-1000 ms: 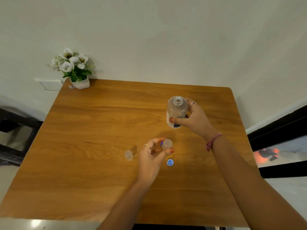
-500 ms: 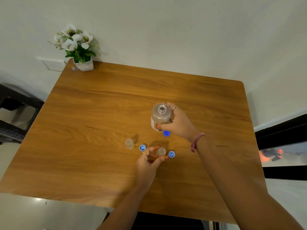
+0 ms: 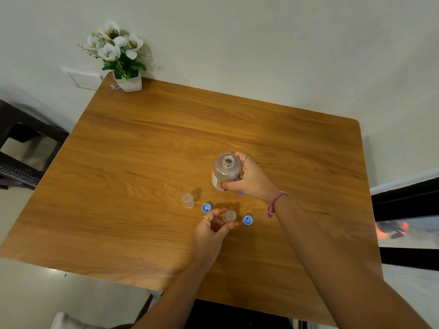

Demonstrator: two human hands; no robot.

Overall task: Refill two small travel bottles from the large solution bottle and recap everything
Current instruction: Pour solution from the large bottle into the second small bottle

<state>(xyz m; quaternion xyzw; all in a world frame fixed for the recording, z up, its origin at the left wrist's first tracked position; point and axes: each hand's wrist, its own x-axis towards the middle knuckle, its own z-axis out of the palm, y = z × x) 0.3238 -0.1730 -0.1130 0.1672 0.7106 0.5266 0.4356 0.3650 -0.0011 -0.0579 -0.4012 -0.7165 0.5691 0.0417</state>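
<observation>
My right hand (image 3: 251,180) grips the large clear solution bottle (image 3: 225,170) by its side; the bottle is uncapped, its open neck facing up. Just below it, my left hand (image 3: 211,230) pinches a small open travel bottle (image 3: 229,216) standing on the wooden table (image 3: 142,162). A second small travel bottle (image 3: 188,200) stands uncapped to the left, apart from both hands. Two blue caps lie on the table: one cap (image 3: 206,207) left of my fingers, the other cap (image 3: 247,220) right of the held bottle. A bit of blue (image 3: 240,192) shows under my right hand.
A white pot of white flowers (image 3: 126,65) stands at the table's far left corner, against the wall. A dark chair (image 3: 21,148) sits beyond the left edge. A dark window frame (image 3: 408,195) runs along the right.
The view has shifted, so the table sits lower and more to the right. Both hands keep their grips; the large bottle is closer to the small bottle held by my left hand.
</observation>
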